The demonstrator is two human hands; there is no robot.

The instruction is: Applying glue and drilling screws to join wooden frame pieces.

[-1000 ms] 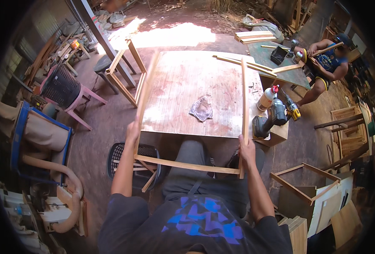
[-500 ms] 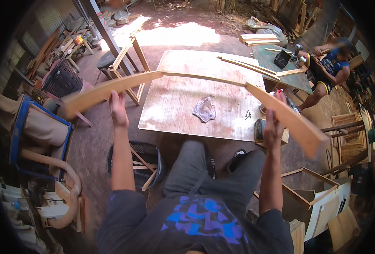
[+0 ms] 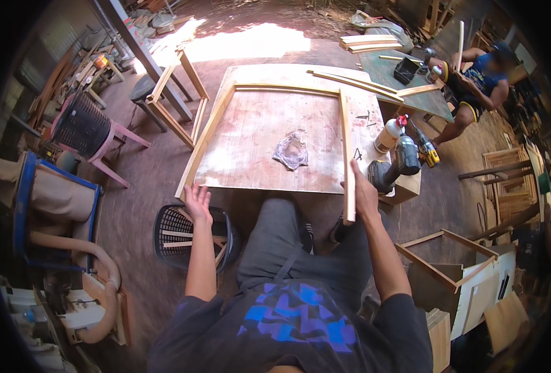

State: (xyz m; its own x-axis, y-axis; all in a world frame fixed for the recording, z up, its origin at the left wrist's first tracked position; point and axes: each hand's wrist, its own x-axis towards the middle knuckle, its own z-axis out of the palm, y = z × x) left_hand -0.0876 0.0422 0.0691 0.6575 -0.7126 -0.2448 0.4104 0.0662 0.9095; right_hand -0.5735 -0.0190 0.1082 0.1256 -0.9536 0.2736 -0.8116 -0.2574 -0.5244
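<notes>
A three-sided wooden frame (image 3: pixel 209 142) lies on the pale worktable (image 3: pixel 257 176), its crosspiece at the far side and its two side pieces running toward me. My right hand (image 3: pixel 364 194) grips the near end of the right side piece, which juts past the table edge. At the near end of the left side piece, my left hand (image 3: pixel 198 204) is open, palm up with fingers spread. Whether its fingertips touch the wood I cannot tell. Inside the frame lies a crumpled clear plastic bag (image 3: pixel 290 151).
A cordless drill (image 3: pixel 400 163), a yellow drill (image 3: pixel 427 149) and a red-topped bottle (image 3: pixel 390 134) stand at the table's right. Wooden strips (image 3: pixel 356 86) lie at the far right. A black basket (image 3: pixel 175 233) holds offcuts by my left leg. A co-worker (image 3: pixel 484 78) sits at right.
The frame has come down from a raised, tilted position onto the table. My left hand has opened and dropped lower; my right hand has moved left and still holds the side piece.
</notes>
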